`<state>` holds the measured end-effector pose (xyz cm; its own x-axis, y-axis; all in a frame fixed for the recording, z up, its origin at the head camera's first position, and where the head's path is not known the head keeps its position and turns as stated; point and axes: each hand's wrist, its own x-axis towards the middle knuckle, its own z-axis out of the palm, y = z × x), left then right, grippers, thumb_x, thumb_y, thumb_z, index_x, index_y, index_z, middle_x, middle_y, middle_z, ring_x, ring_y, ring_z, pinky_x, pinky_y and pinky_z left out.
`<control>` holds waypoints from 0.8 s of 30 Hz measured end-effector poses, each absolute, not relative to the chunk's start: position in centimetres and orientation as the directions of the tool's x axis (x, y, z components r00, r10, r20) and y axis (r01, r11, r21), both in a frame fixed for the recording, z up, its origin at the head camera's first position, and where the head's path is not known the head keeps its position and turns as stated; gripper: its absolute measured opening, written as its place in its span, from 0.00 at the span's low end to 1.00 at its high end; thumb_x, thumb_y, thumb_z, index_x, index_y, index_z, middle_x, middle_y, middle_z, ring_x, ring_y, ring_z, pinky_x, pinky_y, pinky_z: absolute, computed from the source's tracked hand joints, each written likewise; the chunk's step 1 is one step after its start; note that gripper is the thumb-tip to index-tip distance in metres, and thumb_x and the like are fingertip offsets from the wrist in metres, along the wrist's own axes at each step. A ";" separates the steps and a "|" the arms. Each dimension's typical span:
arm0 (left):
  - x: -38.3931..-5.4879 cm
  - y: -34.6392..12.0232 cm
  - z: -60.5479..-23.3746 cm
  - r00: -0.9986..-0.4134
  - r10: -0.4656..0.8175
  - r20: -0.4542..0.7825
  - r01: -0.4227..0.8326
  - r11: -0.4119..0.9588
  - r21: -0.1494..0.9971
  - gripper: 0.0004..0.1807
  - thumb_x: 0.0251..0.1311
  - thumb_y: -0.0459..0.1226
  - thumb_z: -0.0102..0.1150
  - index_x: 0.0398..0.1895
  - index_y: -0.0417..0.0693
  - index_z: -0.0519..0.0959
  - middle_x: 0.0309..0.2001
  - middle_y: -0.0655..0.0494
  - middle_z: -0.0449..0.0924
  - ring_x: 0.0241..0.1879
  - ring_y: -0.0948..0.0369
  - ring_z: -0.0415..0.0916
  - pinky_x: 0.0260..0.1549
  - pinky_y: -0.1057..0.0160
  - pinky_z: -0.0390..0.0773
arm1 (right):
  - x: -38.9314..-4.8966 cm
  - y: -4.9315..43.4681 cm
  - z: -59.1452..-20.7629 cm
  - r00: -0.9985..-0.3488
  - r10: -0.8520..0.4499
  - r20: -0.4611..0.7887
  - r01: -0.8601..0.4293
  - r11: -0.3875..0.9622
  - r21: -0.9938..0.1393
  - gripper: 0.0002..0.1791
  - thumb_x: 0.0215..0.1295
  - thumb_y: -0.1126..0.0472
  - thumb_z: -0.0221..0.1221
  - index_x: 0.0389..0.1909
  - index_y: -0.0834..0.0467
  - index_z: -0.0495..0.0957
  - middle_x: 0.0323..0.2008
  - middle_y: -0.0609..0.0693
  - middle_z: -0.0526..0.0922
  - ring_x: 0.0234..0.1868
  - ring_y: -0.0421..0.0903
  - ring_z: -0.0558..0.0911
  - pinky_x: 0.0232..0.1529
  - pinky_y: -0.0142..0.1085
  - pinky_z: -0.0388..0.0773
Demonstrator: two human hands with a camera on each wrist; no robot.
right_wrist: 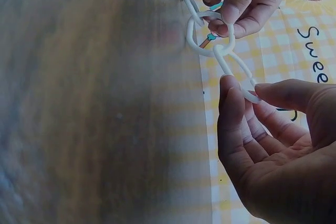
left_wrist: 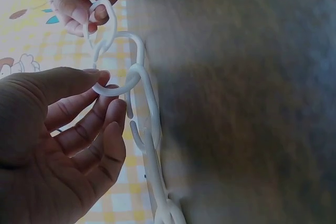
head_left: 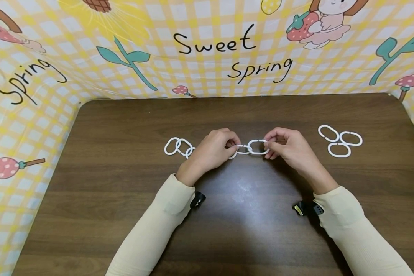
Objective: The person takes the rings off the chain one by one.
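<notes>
Here, seen from above, a chain of white, oval, plastic-looking links (head_left: 177,146) stretches across a dark brown wood-grain desk (head_left: 89,191), running from the left, under the left hand, to the right hand. The left hand (head_left: 212,149) pinches the second link from the right end (left_wrist: 116,93) between thumb and fingers. The right hand (head_left: 288,147) pinches the far end of the last link (head_left: 258,153), which is threaded through its neighbour. In the right wrist view, a narrow break in that last link shows near the right thumb. Three loose white oval links (head_left: 339,144) lie clustered on the desk, beyond the right hand. A yellow-and-white checked cloth (head_left: 207,73) hangs behind.

The step in hand appears to be joining links. To do it well, the left pinch should stay firm close to the joint, while the right fingers turn the last link until its break sits away from the neighbour, so it cannot slip off. Gentle tension would then test the join.
</notes>
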<state>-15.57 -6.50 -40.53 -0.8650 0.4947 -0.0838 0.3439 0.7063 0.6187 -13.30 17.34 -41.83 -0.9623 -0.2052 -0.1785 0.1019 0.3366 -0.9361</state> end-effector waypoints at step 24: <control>-15.7 -6.7 -40.5 -0.861 0.506 -0.049 0.355 0.667 0.655 0.05 0.70 0.35 0.64 0.40 0.46 0.89 0.35 0.56 0.85 0.35 0.63 0.79 0.39 0.67 0.77 | -13.3 17.2 -41.7 -0.949 -0.239 -0.207 0.135 0.286 -0.949 0.09 0.74 0.72 0.56 0.48 0.75 0.79 0.32 0.58 0.85 0.27 0.42 0.87 0.31 0.35 0.86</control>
<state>-15.70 -6.67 -40.50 -0.8613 0.5058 -0.0486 0.3548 0.6670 0.6552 -13.33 17.22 -41.66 -0.9485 -0.2393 -0.2074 0.1352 0.2862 -0.9486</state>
